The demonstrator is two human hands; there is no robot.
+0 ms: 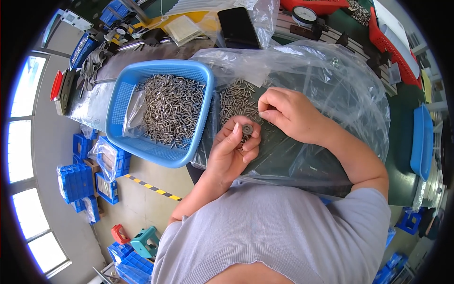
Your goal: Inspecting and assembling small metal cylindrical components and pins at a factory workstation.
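A: Workshop bench. Dark green table, partly covered by a clear plastic sheet. Blue crates stacked on the floor to the left. What's nearest the person?

B: 2 supplies of small metal pieces. A blue basket at left holds many slim pins, with a clear bag against its inner left side. Just right of the basket, a loose pile of similar pieces.

A: Why the pile there?

B: My reading: spread out in front of the hands, pieces are easier to pick singly than from the deep basket.

A: Left hand?

B: Left hand is at the pile's near edge, fingers curled round a round grey metal part, its ringed face turned up. Probably angled so the centre stays visible. Small metal bits show below it, among the fingers; count unclear.

A: Right hand?

B: Right hand is just beyond and to the right, apart from the left. Thumb and forefinger are drawn into a pinch, the others folded. Can't tell whether a piece sits between the tips. The pinch would suit parts this slim.
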